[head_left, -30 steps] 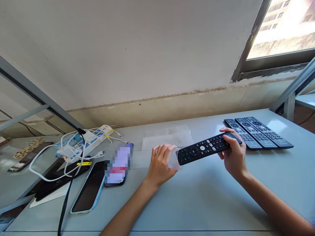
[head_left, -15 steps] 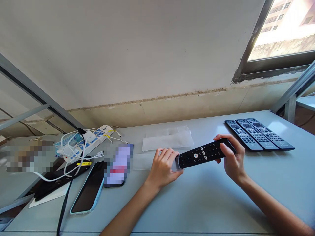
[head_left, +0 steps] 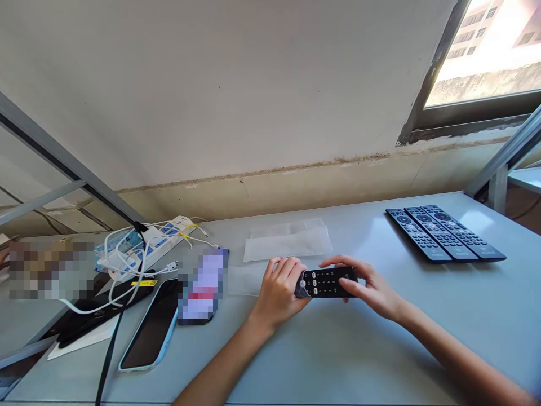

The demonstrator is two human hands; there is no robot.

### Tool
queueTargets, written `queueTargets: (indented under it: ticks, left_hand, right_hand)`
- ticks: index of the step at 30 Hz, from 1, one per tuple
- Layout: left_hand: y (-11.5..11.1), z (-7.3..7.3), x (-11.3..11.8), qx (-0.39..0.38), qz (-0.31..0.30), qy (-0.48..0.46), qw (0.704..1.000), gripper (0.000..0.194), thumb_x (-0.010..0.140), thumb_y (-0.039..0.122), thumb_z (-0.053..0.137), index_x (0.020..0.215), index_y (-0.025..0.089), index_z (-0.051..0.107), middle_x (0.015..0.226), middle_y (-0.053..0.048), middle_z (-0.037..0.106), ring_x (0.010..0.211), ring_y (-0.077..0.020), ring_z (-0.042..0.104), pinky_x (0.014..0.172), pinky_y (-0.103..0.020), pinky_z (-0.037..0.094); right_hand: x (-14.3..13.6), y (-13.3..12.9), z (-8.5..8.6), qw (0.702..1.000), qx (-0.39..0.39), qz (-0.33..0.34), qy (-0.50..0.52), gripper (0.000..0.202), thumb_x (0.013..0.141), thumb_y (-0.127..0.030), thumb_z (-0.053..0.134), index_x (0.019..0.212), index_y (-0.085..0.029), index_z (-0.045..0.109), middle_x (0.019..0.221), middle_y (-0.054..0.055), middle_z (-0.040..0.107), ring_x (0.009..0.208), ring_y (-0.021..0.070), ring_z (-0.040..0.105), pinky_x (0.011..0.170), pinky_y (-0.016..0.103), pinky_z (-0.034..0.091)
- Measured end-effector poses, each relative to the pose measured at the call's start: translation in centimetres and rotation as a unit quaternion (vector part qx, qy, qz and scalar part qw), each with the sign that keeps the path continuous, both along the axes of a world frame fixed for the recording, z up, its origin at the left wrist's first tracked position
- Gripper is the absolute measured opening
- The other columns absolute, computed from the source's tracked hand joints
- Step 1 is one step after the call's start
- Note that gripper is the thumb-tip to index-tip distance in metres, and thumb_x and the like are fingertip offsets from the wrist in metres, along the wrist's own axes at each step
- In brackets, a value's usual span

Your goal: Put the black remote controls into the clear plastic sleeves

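A black remote control (head_left: 327,282) lies level between my two hands, its left part inside a clear plastic sleeve (head_left: 301,285). My left hand (head_left: 282,285) is closed round the sleeve and the covered end of the remote. My right hand (head_left: 366,285) grips the bare right end, thumb on the button face and fingers behind. Beyond my hands, translucent plastic sleeves (head_left: 287,239) lie flat on the grey table (head_left: 363,361); another sleeve (head_left: 243,281) is partly hidden by my left hand.
Three black remotes (head_left: 443,234) lie side by side at the right. On the left are a phone in a light blue case (head_left: 150,327), a blurred-screen phone (head_left: 205,287), a power strip (head_left: 163,242) with tangled white cables, and a black strap (head_left: 110,355). A wall stands behind.
The remote has slid left, deeper into the sleeve, and now lies more level. My right hand has moved left with it, while my left hand has stayed nearly in place.
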State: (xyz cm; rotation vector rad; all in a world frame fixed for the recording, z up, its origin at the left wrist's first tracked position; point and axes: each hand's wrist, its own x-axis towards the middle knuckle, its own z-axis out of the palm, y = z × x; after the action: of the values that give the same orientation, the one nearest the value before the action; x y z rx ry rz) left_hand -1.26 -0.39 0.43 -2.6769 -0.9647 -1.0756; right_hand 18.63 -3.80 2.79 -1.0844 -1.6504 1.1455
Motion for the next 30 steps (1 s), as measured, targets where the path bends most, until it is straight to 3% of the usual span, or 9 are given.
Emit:
queueTargets:
  ticks: [3,6,10,14,17,21,26,30]
  left_hand:
    - [-0.1,-0.1,0.1,0.018,0.004,0.007,1.000,0.009,0.078,0.020,0.051,0.087,0.020,0.051,0.085,-0.003,0.064,0.079,-0.0178,0.060,0.077,-0.030,0.039]
    - [-0.1,-0.3,0.2,0.025,-0.003,0.015,1.000,0.014,0.076,0.015,0.049,0.088,0.020,0.050,0.087,-0.003,0.064,0.081,-0.0176,0.060,0.077,-0.030,0.040]
    - [0.1,-0.3,0.2,0.027,-0.005,0.001,1.000,0.015,0.078,0.016,0.050,0.093,0.019,0.049,0.089,-0.003,0.065,0.082,-0.0178,0.061,0.078,-0.030,0.040]
    - [0.6,0.0,-0.3,0.029,0.029,0.005,0.999,0.025,0.080,0.022,0.055,0.104,0.017,0.049,0.095,-0.006,0.065,0.088,-0.0205,0.061,0.078,-0.032,0.041]
    - [1.0,0.2,-0.7,0.022,0.061,0.010,0.998,0.027,0.081,0.022,0.057,0.107,0.018,0.050,0.095,-0.005,0.066,0.086,-0.0206,0.061,0.076,-0.032,0.041]
    - [1.3,0.2,-1.2,0.024,0.069,0.010,0.997,0.027,0.085,0.025,0.059,0.111,0.020,0.052,0.090,-0.002,0.065,0.081,-0.0184,0.061,0.074,-0.030,0.041]
    - [1.2,0.1,-1.3,0.004,0.060,0.000,0.998,0.034,0.087,0.033,0.059,0.117,0.020,0.053,0.086,-0.001,0.064,0.076,-0.0163,0.060,0.069,-0.028,0.042]
    - [1.1,0.0,-1.3,0.004,0.048,0.010,0.999,0.035,0.088,0.033,0.057,0.120,0.020,0.053,0.085,-0.002,0.063,0.077,-0.0162,0.060,0.068,-0.027,0.043]
  right_hand:
    - [-0.6,-0.1,0.1,0.997,-0.069,0.044,0.007,0.049,0.072,-0.033,0.055,0.120,-0.025,0.054,0.102,0.006,0.064,0.077,0.0170,0.060,0.058,0.027,0.049]
    - [-1.0,-0.2,0.3,0.981,-0.173,0.074,0.045,0.056,0.071,-0.026,0.050,0.127,-0.029,0.048,0.115,0.005,0.061,0.071,0.0137,0.061,0.056,0.027,0.048]
    - [-1.0,0.0,0.0,0.971,-0.204,0.058,0.115,0.053,0.068,-0.024,0.051,0.121,-0.026,0.055,0.098,0.004,0.066,0.068,0.0147,0.063,0.052,0.025,0.046]
    - [-0.5,0.6,-0.4,0.960,-0.196,-0.013,0.201,0.038,0.071,-0.033,0.056,0.102,-0.016,0.066,0.075,0.005,0.065,0.057,0.0143,0.058,0.046,0.025,0.045]
    - [0.0,1.1,-0.1,0.933,-0.213,-0.058,0.284,0.040,0.072,-0.042,0.057,0.098,-0.014,0.069,0.074,0.006,0.064,0.054,0.0129,0.054,0.043,0.024,0.044]
    - [0.4,1.4,0.5,0.897,-0.252,-0.053,0.359,0.040,0.079,-0.045,0.052,0.103,-0.017,0.068,0.074,0.005,0.062,0.062,0.0120,0.055,0.042,0.018,0.044]
    - [0.3,1.3,0.2,0.921,-0.254,0.025,0.294,0.050,0.079,-0.056,0.056,0.120,-0.027,0.058,0.096,0.006,0.061,0.071,0.0129,0.056,0.035,0.016,0.037]
    - [0.5,1.0,-0.1,0.941,-0.261,0.053,0.207,0.070,0.074,-0.064,0.057,0.132,-0.026,0.046,0.070,0.001,0.054,0.060,0.0104,0.051,0.034,0.014,0.031]
